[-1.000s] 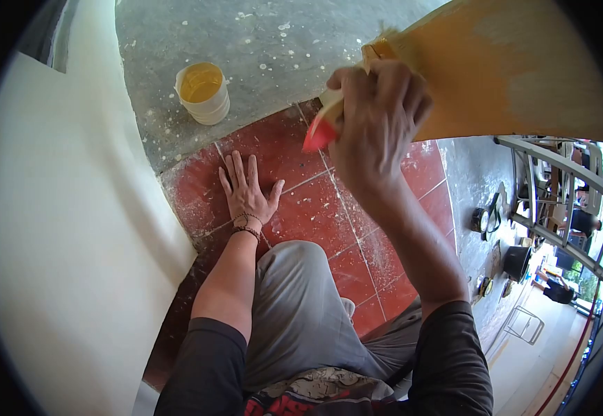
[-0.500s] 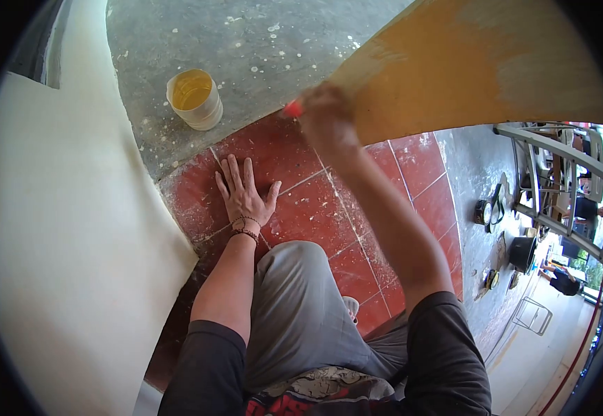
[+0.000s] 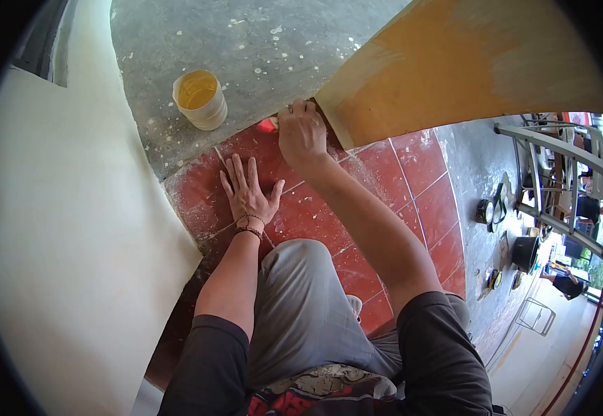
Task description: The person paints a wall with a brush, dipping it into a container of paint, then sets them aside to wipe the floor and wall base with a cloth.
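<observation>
Red tiles (image 3: 377, 173): right hand (image 3: 303, 135) gripping brush (image 3: 268, 125)

Left hand (image 3: 248, 191): lay flat on the tiled floor (image 3: 384, 173), ahead of the bent knee (image 3: 301, 277).
Right hand (image 3: 303, 133): lay further forward, right of the left hand, at the lower edge of the board (image 3: 454, 62).
Brush (image 3: 267, 125): was in the right hand, its end showing at the hand's left side.
Tub (image 3: 201, 98): stood on the concrete floor (image 3: 260, 41), beyond and left of both hands.
Wall (image 3: 72, 229): rose along the left.
Ladder (image 3: 558, 180): stood far right.
</observation>
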Demonstrator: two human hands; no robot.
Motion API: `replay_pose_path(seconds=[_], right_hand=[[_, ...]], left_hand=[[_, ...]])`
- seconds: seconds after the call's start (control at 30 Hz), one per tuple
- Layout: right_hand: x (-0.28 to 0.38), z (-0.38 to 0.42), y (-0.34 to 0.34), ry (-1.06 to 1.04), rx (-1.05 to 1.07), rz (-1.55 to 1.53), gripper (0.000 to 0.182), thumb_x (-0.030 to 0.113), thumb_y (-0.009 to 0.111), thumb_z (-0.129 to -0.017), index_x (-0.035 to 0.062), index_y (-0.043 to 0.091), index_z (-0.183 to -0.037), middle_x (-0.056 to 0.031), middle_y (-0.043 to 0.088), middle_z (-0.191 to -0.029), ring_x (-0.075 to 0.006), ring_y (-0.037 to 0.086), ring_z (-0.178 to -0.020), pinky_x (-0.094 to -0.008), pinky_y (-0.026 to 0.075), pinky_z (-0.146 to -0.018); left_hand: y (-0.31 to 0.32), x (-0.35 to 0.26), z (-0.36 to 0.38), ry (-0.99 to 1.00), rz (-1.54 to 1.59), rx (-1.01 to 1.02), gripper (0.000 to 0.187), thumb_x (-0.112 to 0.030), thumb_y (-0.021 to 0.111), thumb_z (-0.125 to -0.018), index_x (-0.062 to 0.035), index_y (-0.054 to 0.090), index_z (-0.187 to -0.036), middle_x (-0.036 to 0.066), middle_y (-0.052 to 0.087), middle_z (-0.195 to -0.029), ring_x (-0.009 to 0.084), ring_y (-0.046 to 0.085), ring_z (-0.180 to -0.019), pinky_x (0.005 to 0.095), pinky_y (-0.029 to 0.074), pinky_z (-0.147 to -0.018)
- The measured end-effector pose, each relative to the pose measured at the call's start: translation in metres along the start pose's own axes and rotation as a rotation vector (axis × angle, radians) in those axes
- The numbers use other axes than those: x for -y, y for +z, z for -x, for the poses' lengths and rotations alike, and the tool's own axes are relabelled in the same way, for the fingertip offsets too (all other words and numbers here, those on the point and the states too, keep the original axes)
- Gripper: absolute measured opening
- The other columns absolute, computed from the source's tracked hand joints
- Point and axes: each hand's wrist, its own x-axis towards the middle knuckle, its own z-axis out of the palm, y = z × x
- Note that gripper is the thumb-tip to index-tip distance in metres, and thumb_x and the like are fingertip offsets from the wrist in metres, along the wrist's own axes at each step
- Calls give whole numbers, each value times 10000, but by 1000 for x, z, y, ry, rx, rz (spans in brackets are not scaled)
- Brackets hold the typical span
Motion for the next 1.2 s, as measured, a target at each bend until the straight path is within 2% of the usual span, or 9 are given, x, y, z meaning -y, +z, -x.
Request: replay_pose_path(seconds=[0.17,0.33,0.5,0.63,0.83,0.97,1.07,1.13,1.2], right_hand=[[-45,-33,-89,-25,-284,11,86,131,608,-764,122,677,-815,-118,570,-1001,-312,549,-965,-419,435,-846],[11,-9,-193,-22,-843,27,50,110,683,-688,153,682,-714,-71,616,-988,-273,565,-959,-405,440,-837],[-27,19,-54,-118,-186,62,76,122,648,-748,128,679,-817,-91,559,-985,-263,533,-976,-404,435,-817],[-22,63,-56,41,-206,-352,102,40,665,-749,74,676,-845,-109,602,-1007,-288,582,-973,-397,486,-807],[-27,74,-117,720,-107,-1369,238,115,663,-912,-42,622,-1087,-87,648,-968,-141,645,-849,-294,573,-738],[-33,67,-137,758,12,-1541,336,194,662,-923,-47,586,-1145,-115,643,-1007,-163,656,-858,-319,581,-754],[-34,80,-177,720,161,-1437,332,211,663,-924,-36,593,-1135,-90,641,-986,-147,647,-849,-296,566,-743],[-34,97,-211,677,260,-1272,322,224,668,-926,-31,599,-1110,-74,639,-972,-138,640,-817,-276,552,-716],[-44,123,-227,699,248,-1235,308,213,665,-928,-38,603,-1096,-87,648,-952,-145,649,-818,-281,563,-716]], left_hand=[[-1,1,-1,-5,2,-16,844,-629,534,-859,-45,364,-1443,243,211,-1558,397,195,-1449,564,114,-1177],[0,0,0,-9,9,-4,840,-631,524,-863,-49,361,-1447,244,207,-1559,394,190,-1452,564,112,-1177],[-2,1,-1,-2,27,-12,798,-608,504,-887,-39,383,-1434,280,213,-1546,415,200,-1445,574,118,-1172],[1,2,0,-26,55,-35,707,-519,540,-911,-67,386,-1431,232,256,-1542,380,205,-1449,556,132,-1177],[17,23,9,-11,411,-272,215,-237,641,-904,-56,525,-914,221,515,-1343,414,372,-1361,537,246,-1160],[2,27,-22,-144,395,-536,342,-267,733,-847,-53,475,-783,170,599,-1061,413,523,-1092,503,392,-989],[-32,27,-73,-548,443,-596,912,-481,901,-596,19,458,-1216,215,479,-1262,344,493,-1139,460,385,-997],[-11,53,-106,-588,482,-550,1391,-535,940,-460,70,175,-1452,252,300,-1442,337,366,-1326,464,307,-1112],[-24,59,-128,-535,517,-464,1494,-512,951,-449,37,46,-1504,259,199,-1509,346,324,-1381,446,327,-1133]])
